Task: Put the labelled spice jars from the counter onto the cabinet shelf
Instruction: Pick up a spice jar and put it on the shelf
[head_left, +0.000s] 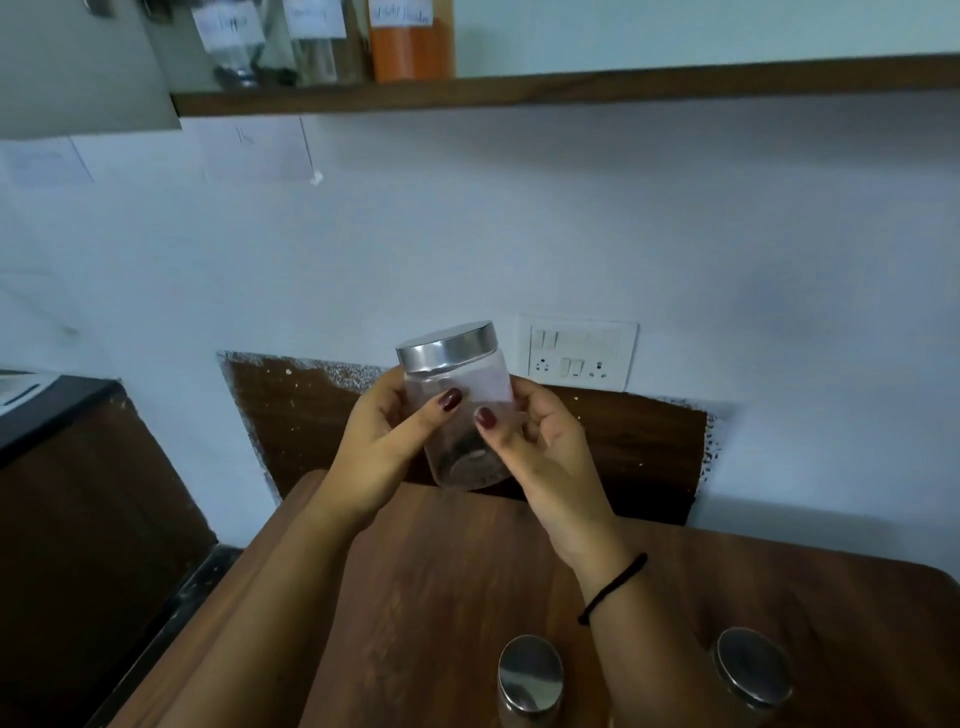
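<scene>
- Hands: the left hand (384, 441) and the right hand (540, 447) both grip one spice jar (457, 410). The fingers curl round its wall from opposite sides, with the thumbs on the near face.
- Held jar: the body is clear, with a metal lid (447, 345) on top and dark contents at the bottom. The long axis is near upright, with the top leaning slightly toward the wall. The jar hangs clear of the table (441, 571), over its far edge.
- Governing relation: the cabinet shelf (623, 85) lies well above and beyond both hands. The coming move is judged to be a lift up and forward, lid leading and axis kept upright. Neither hand is nearer to the shelf.
- Shelf occupancy: an orange-filled jar (413, 47) and a clear labelled jar (231, 52) stand at the shelf's left end. To the right of the orange-filled jar the front edge shows nothing standing on it. That free span lies above and to the right of the held jar, so it is judged the likely set-down place.
- Remaining stock: a left lidded jar (531, 673) and a right lidded jar (753, 667) stand near the table's near edge, well apart from each other and below the hands.
</scene>
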